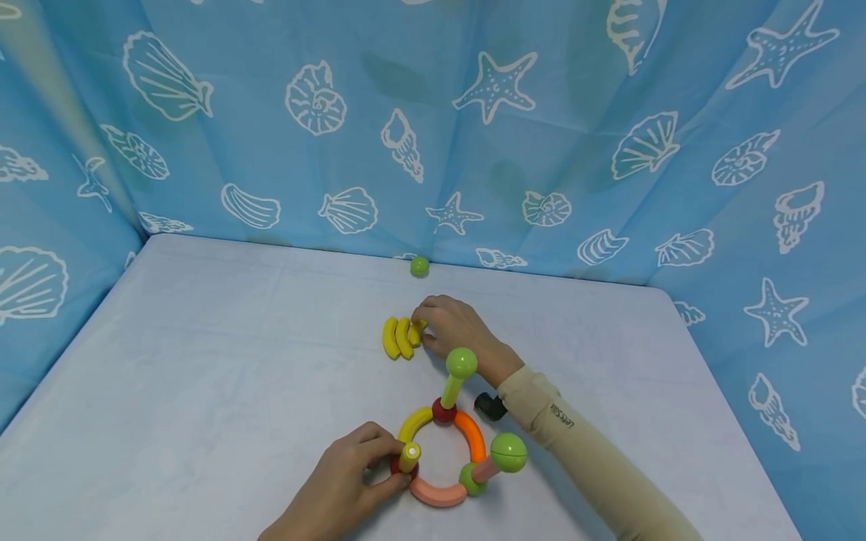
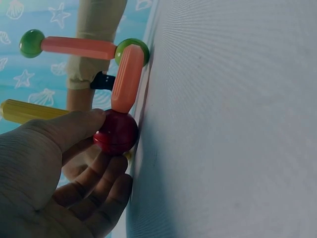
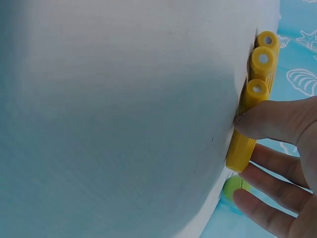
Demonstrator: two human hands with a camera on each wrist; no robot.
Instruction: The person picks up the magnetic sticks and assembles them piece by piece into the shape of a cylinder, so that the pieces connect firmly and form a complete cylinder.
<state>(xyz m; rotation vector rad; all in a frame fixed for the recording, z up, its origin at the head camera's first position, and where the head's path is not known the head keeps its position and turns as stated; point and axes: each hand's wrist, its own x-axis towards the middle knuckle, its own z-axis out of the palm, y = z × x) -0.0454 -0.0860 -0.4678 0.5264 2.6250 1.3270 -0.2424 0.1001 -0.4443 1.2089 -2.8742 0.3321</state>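
A ring of curved sticks joined by balls stands near the table's front, with upright sticks rising from three of the balls. My left hand (image 1: 352,469) grips the red ball (image 2: 116,133) at the ring's left, under the upright yellow stick (image 1: 409,456). The ring's curved sticks are yellow (image 1: 414,423), orange (image 1: 471,433) and pink (image 1: 438,494). Green balls (image 1: 461,363) (image 1: 509,452) top two uprights. Farther back, my right hand (image 1: 452,327) pinches a curved yellow stick (image 3: 242,144) between thumb and fingers, beside two similar yellow sticks (image 1: 391,338) (image 1: 404,338) on the table.
A lone green ball (image 1: 419,266) lies near the table's back edge. The black device (image 1: 490,406) beside the right sleeve is partly hidden in the head view. A blue curtain (image 1: 379,90) with white shells hangs behind the white table (image 1: 223,376).
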